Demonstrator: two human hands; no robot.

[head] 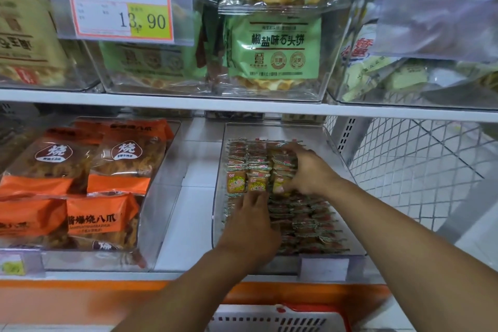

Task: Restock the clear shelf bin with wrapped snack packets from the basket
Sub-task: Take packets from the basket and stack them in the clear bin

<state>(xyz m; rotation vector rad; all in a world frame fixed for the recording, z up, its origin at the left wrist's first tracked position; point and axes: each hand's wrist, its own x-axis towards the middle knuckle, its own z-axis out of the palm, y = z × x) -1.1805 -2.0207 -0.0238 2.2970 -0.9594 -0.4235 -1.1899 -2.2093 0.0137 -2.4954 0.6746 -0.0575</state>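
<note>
Store shelving fills the view: 2 white shelves [188,105], one above the other, with a wire mesh panel [420,153] at the right end. The landmark is the clear shelf bin [272,129] on the lower shelf, right of centre.

Directly above that bin, on the upper shelf, stands a bigger clear bin of green-wrapped round biscuits [272,48]; a price tag [120,7] reading 13.90 hangs up and to the left. Left of the clear shelf bin, across a bare strip of shelf, another clear bin holds orange snack bags [102,213]. Below the clear shelf bin, at the bottom edge of the view, the rim of a red and white basket [272,318] shows.

Inside the clear shelf bin, small wrapped snack packets [250,170] stand in tight rows at the back, and more lie flat across the front half.

Both forearms reach in from below. The right hand [304,170] curls over the right-most standing row and grips a bunch of packets. The left hand [250,221] lies over the front packets with straight fingers whose tips press against the front of the middle standing row.
</note>
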